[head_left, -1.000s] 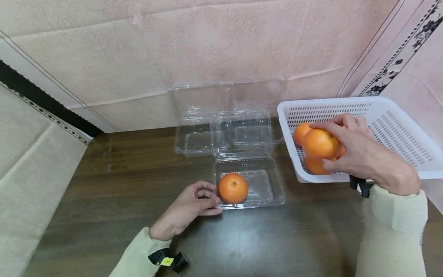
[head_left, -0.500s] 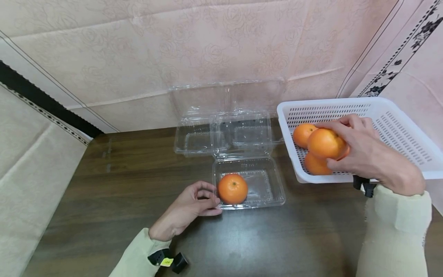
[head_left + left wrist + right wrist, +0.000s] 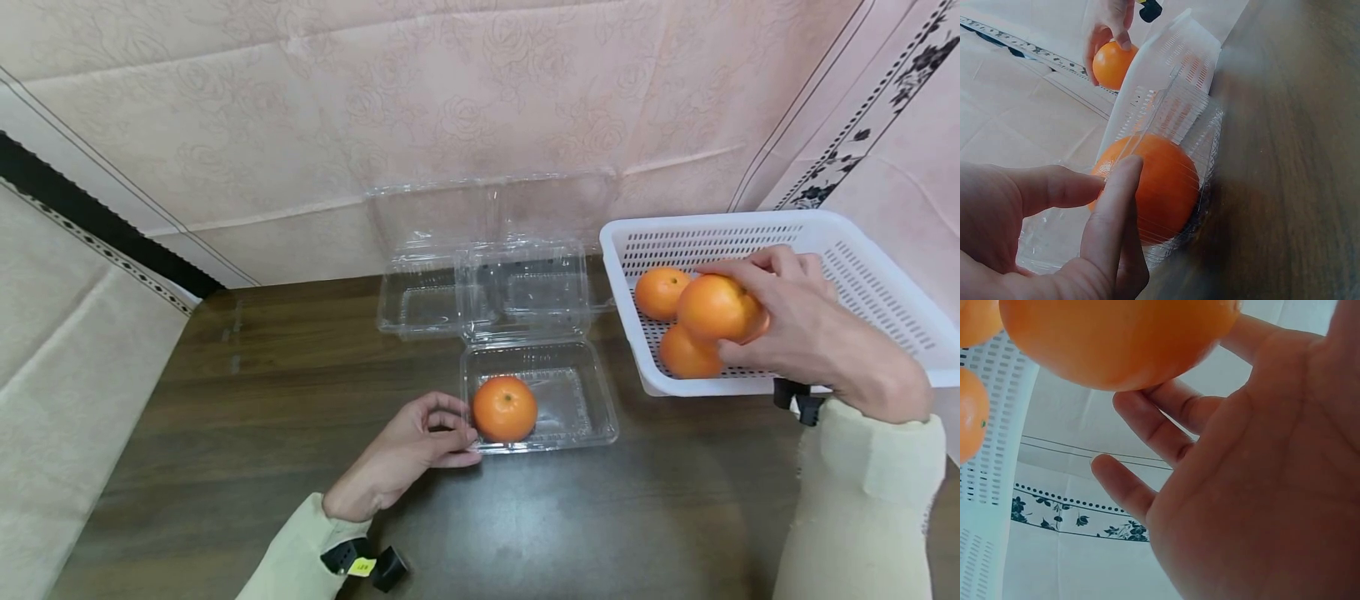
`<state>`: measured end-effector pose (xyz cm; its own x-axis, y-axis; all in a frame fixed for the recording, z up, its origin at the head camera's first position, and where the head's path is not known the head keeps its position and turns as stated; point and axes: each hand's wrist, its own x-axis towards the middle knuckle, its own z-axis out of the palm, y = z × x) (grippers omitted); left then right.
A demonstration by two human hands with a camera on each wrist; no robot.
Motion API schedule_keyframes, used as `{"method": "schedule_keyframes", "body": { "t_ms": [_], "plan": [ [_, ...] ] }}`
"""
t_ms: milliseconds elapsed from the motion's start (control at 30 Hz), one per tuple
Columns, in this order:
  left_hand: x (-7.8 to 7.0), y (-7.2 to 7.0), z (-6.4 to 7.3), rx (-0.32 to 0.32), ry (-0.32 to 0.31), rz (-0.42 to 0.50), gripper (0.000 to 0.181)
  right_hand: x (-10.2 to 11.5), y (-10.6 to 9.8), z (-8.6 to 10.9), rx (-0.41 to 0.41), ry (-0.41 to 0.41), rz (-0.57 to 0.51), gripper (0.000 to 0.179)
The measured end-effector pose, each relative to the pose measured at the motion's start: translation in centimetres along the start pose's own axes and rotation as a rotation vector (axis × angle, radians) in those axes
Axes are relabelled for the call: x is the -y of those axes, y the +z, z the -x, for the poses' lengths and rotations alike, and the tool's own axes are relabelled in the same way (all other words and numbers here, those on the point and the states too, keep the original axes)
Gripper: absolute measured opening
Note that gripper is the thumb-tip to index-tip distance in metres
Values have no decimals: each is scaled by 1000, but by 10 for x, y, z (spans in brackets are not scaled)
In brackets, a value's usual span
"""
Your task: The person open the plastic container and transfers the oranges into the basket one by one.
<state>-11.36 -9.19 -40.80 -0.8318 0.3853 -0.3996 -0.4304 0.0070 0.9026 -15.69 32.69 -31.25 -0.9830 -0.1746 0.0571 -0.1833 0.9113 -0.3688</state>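
Note:
In the head view my right hand [image 3: 798,312] grips an orange [image 3: 716,308] above the left part of a white slotted basket [image 3: 885,283]. Two more oranges show in the basket, one behind [image 3: 660,292] and one in front [image 3: 686,354]. The right wrist view has the gripped orange [image 3: 1116,337] between thumb and fingers, the little finger off it. My left hand [image 3: 408,450] pinches the near left corner of an open clear plastic clamshell container [image 3: 573,400]. One orange [image 3: 505,408] sits in that container's left side, close to the left fingertips [image 3: 1125,172].
Behind the front container stand more open clear clamshells [image 3: 420,300], their lids raised against the patterned cloth [image 3: 465,100]. Their transparent edges overlap, so their number is hard to tell. The dark wooden table [image 3: 262,417] extends to the left and in front.
The right hand has shifted slightly to the right with the orange, showing more of the two oranges in the basket. The left hand and the container have stayed where they were.

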Motion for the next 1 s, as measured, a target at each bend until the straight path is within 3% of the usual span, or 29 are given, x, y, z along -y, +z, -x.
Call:
{"method": "schedule_keyframes", "body": {
  "t_ms": [1000],
  "plan": [
    [-1,0,1,-2,-7,-12,45,-19,-4,3,-8,62,-19,83]
  ]
}}
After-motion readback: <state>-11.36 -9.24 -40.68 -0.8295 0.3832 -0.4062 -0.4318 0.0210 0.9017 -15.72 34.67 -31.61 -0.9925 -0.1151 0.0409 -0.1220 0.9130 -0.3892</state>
